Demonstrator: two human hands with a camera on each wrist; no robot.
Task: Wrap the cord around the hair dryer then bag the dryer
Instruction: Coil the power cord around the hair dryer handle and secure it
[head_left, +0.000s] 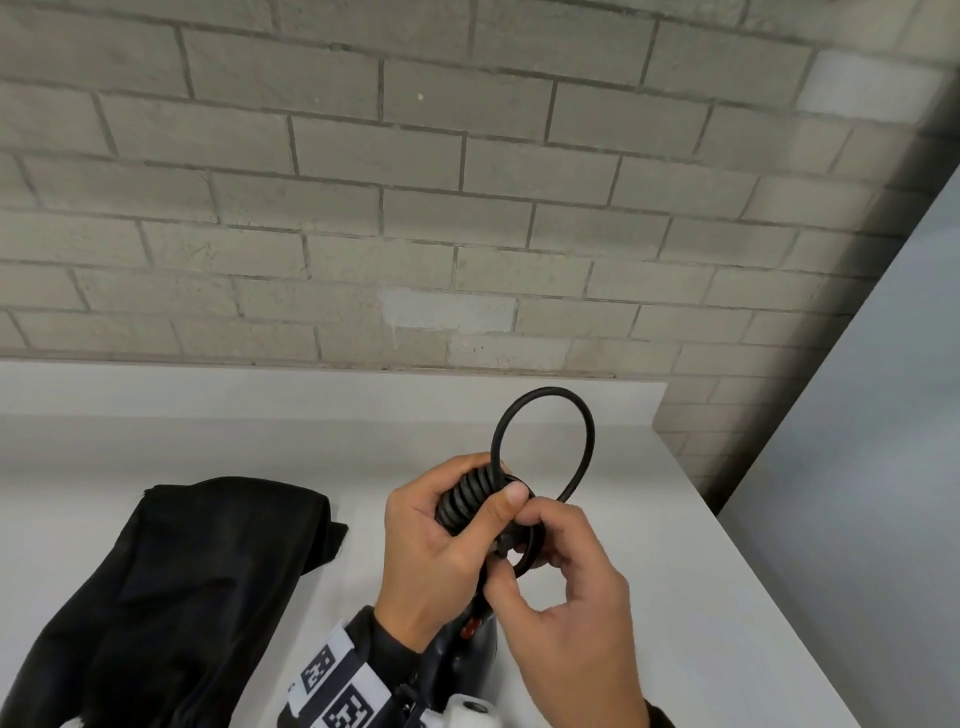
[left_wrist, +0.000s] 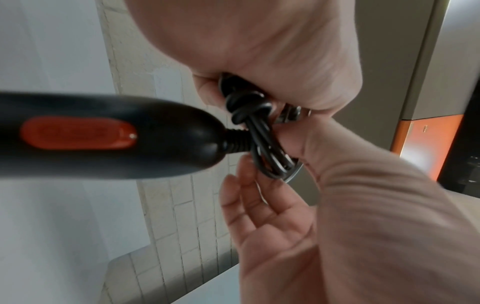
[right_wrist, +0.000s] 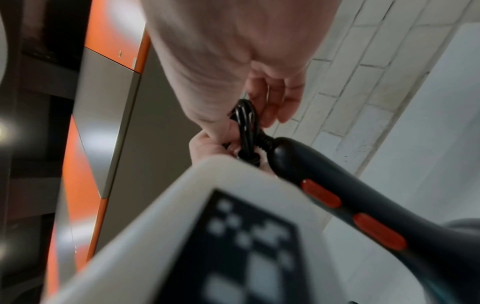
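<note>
Step in hand: cord wrap, late stage, by my reading. Cord (head_left: 467, 499) sits bundled in several tight turns at the end of the hair dryer (left_wrist: 103, 133) handle, w/ one free loop standing up above the bundle. Whether the turns go round the handle itself or only round the cord, cannot tell.

Left hand (head_left: 431, 545) is curled round the coil, thumb pressed across the turns. Right hand (head_left: 566, 597) sits just right of the coil, thumb and forefinger pinching the cord at the coil's near end; its other fingers hang relaxed. Dryer handle runs from the coil toward the person, body mostly out of view at the bottom edge.

Bag (head_left: 171, 587), black fabric, lies flat on the white table (head_left: 675, 545), left of the coil and apart from both hands. Not yet opened, as far as seen.

Next move, in my judgement: tuck or cinch the free loop so the turns hold, w/o letting the left thumb off the coil; then free one hand to open the bag.

Count: dryer 1; cord 1; free loop 1; bag 1; red switches on handle 2; hands 2. Plug not seen for certain.
</note>
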